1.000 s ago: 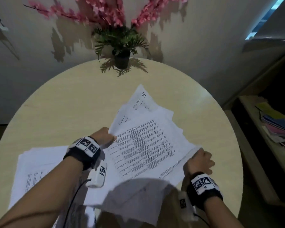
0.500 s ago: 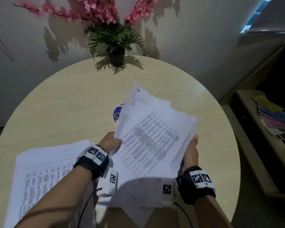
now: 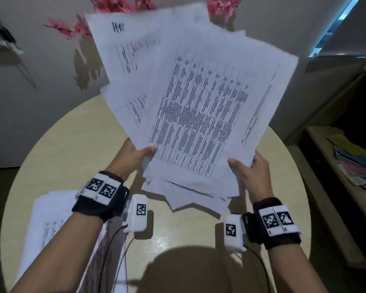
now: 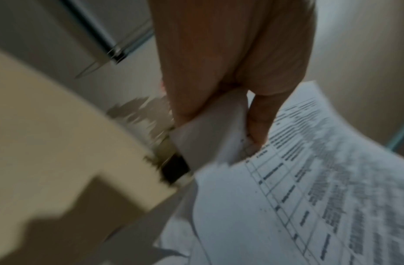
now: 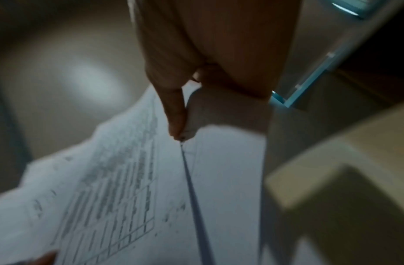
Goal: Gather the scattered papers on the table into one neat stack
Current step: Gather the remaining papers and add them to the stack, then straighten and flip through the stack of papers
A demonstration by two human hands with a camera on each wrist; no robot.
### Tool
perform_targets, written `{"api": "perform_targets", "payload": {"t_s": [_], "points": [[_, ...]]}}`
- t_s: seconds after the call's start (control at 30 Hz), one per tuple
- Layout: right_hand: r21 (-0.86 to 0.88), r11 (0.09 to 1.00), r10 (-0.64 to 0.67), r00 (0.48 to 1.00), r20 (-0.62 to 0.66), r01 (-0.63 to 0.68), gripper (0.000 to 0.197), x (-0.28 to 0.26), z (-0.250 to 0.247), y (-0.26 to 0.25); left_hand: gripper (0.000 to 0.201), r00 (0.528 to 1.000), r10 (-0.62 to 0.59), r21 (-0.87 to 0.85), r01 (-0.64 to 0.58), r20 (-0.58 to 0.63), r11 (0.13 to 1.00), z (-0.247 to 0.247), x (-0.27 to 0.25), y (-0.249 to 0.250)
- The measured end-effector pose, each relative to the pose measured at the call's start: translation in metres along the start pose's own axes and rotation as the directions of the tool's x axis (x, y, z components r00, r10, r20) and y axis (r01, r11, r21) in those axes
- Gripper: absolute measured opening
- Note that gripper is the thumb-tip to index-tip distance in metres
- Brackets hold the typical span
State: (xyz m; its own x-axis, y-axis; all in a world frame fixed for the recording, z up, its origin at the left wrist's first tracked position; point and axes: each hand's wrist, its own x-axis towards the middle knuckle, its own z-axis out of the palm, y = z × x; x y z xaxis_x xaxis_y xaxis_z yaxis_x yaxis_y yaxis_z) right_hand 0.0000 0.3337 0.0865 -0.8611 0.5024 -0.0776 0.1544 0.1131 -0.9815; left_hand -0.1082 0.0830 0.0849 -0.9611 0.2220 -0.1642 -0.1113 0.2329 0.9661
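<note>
A fanned bundle of printed white papers stands raised off the round beige table, tilted toward the camera. My left hand pinches its lower left edge, thumb on the front sheet. My right hand grips its lower right edge, thumb in front. The left wrist view shows the left hand with the papers clamped between thumb and fingers. In the blurred right wrist view the right hand holds the papers at their edge. A second stack of papers lies on the table at the near left, partly under my left forearm.
Pink flowers show above the raised sheets against the grey wall; their pot is hidden. A low shelf with coloured folders stands to the right of the table. Cables run from the wrist units over the table's near side.
Both hands have lifted the bundle from the table and tipped it upright toward the camera. It now hides the plant pot. The stack at the near left has not moved.
</note>
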Motion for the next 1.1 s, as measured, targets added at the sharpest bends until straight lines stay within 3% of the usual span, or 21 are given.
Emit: {"api": "perform_targets", "payload": {"t_s": [0.07,0.13,0.2,0.3,0.4,0.47,0.6,0.7,0.77,0.87,0.93,1.03,1.1], "points": [[0.042,0.993,-0.108,0.994,-0.008,0.108,0.015,-0.002,-0.008,-0.025,0.011,0.996,0.088,0.011,-0.088,-0.024,0.996,-0.013,-0.001,0.024],[0.057,0.983,-0.177,0.984,-0.002,0.177,0.022,-0.007,-0.011,-0.04,0.027,0.99,0.139,-0.034,-0.138,0.04,0.99,-0.023,-0.007,0.041],[0.093,0.976,-0.198,0.979,0.036,0.194,0.016,-0.012,-0.009,-0.051,0.048,0.973,0.191,-0.058,-0.185,0.127,0.981,-0.029,-0.012,0.054],[0.188,0.948,-0.274,0.959,0.072,0.256,0.032,-0.016,0.002,-0.063,0.065,0.964,0.226,-0.132,-0.208,0.138,0.969,-0.028,-0.021,0.066],[0.194,0.931,-0.327,0.943,0.066,0.31,0.042,-0.015,0.015,-0.07,0.045,0.965,0.252,-0.193,-0.234,0.076,0.953,-0.021,-0.018,0.064],[0.193,0.937,-0.307,0.949,0.066,0.29,0.031,-0.013,0.025,-0.068,0.027,0.976,0.216,-0.225,-0.218,-0.037,0.949,-0.014,-0.015,0.055],[0.139,0.957,-0.268,0.959,0.096,0.254,0.03,-0.021,0.044,-0.059,0.021,0.97,0.149,-0.247,-0.195,-0.193,0.949,-0.005,-0.021,0.035],[0.093,0.936,-0.34,0.94,-0.005,0.339,0.023,-0.025,0.044,-0.076,0.021,0.925,0.234,-0.186,-0.297,-0.301,0.936,-0.006,-0.03,0.062],[0.114,0.883,-0.449,0.89,-0.081,0.456,0.014,-0.029,0.042,-0.102,0.015,0.872,0.335,-0.185,-0.418,-0.357,0.89,-0.01,-0.036,0.096],[0.224,0.786,-0.55,0.817,-0.173,0.577,0.028,-0.037,0.04,-0.139,0.03,0.779,0.45,-0.201,-0.572,-0.436,0.796,-0.009,-0.046,0.138],[0.248,0.749,-0.58,0.789,-0.203,0.614,0.034,-0.041,0.042,-0.151,0.033,0.741,0.487,-0.196,-0.621,-0.461,0.759,-0.004,-0.054,0.151],[0.276,0.734,-0.57,0.784,-0.246,0.62,0.033,-0.044,0.045,-0.155,0.033,0.722,0.5,-0.213,-0.647,-0.479,0.732,-0.002,-0.06,0.156],[0.244,0.764,-0.546,0.8,-0.248,0.597,0.028,-0.042,0.046,-0.146,0.028,0.746,0.477,-0.189,-0.61,-0.465,0.77,-0.005,-0.057,0.145]]}}
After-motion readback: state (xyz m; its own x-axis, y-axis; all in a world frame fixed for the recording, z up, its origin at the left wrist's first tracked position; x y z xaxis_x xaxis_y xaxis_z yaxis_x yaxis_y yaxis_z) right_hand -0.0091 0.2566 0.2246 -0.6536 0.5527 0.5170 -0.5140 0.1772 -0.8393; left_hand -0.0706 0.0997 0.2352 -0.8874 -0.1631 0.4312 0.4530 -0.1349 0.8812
